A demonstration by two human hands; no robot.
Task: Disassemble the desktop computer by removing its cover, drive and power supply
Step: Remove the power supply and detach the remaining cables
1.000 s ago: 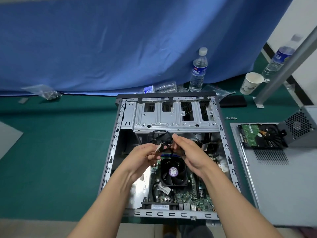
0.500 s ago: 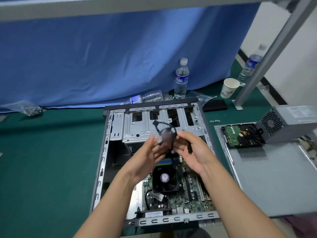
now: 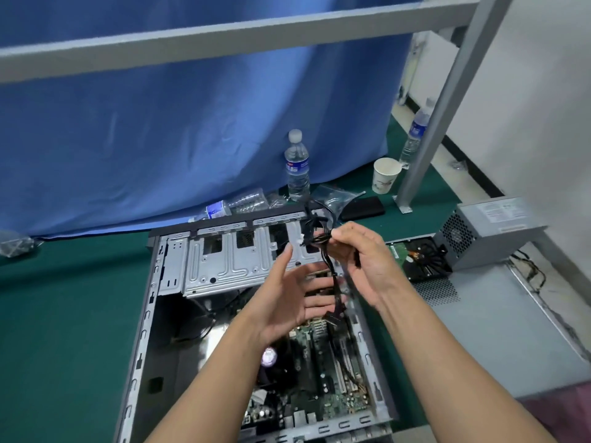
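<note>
While both hands hover over the open case (image 3: 150, 314) at frame centre, the count runs thus: one case, one cover (image 3: 499, 340) lying flat at right, one drive (image 3: 422, 260) resting on that cover's upper end, and one power supply (image 3: 492, 231) just beside the drive, at its upper right. Three bottles show: one upright bottle (image 3: 297, 167) against the blue curtain (image 3: 192, 129), one lying bottle (image 3: 236, 203) just behind the case, one far bottle (image 3: 415, 135) at upper right beside the grey post (image 3: 441, 113). One cup (image 3: 385, 175) stands between the upright bottle and the post. One phone (image 3: 363, 207) lies on the green mat (image 3: 64, 314) near the cup.

One black cable bundle (image 3: 319, 235) is up above the case's drive cage (image 3: 230, 263). The right hand (image 3: 364, 260) pinches the bundle between thumb and fingertips (image 3: 335, 231); one loop rises above the fingers, one strand hangs below them and ends in a flat connector (image 3: 334, 316). The left hand (image 3: 287, 302) is spread, palm toward the right, fingers straight and apart, holding nothing; the hanging strand and connector sit just in front of its fingers, contact unclear. One fan (image 3: 271, 359) peeks out under the left wrist
</note>
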